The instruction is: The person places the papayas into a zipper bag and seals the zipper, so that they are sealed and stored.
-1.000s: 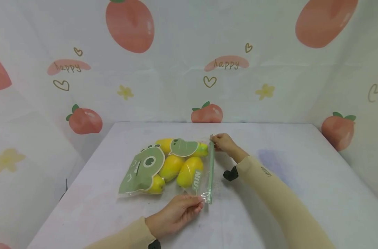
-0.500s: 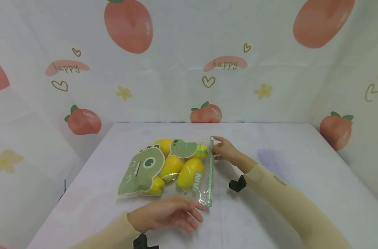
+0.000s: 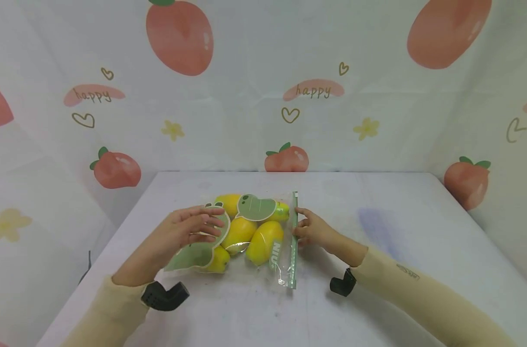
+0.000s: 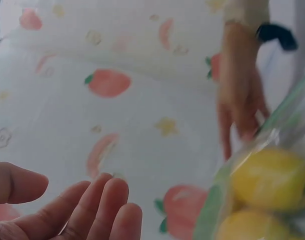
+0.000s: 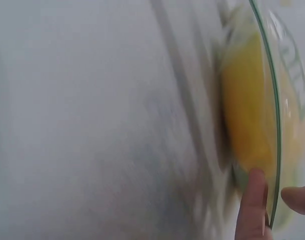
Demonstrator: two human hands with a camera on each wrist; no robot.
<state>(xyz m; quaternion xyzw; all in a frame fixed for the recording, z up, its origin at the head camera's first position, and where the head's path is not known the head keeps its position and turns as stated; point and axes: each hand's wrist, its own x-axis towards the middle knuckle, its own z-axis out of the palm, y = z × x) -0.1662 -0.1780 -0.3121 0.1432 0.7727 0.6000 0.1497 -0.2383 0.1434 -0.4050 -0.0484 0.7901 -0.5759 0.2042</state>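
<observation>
A clear zip bag (image 3: 256, 208) with a green dinosaur print lies flat in the head view. Inside are several yellow fruits (image 3: 265, 242) that look like mangoes. The bag's green zip strip (image 3: 294, 260) runs along its right end. My left hand (image 3: 185, 230) hovers over the bag's left part, fingers extended and holding nothing; it hides some of the print. At the zip strip, my right hand (image 3: 317, 230) has its fingers loosely spread. In the right wrist view its finger (image 5: 251, 207) and thumb (image 5: 298, 199) lie on opposite sides of the strip, with the thumb slightly apart.
The white table (image 3: 376, 299) extends around the bag. Behind it hangs a white cloth (image 3: 228, 106) printed with peaches, hearts and flowers. A thin dark cord (image 3: 88, 265) shows at the table's left edge. Each wrist wears a black camera (image 3: 165, 296).
My left hand has let go of the zip strip's near end and moved left and away over the bag. My right hand has slid nearer along the strip, its fingers loosening. The bag stays put.
</observation>
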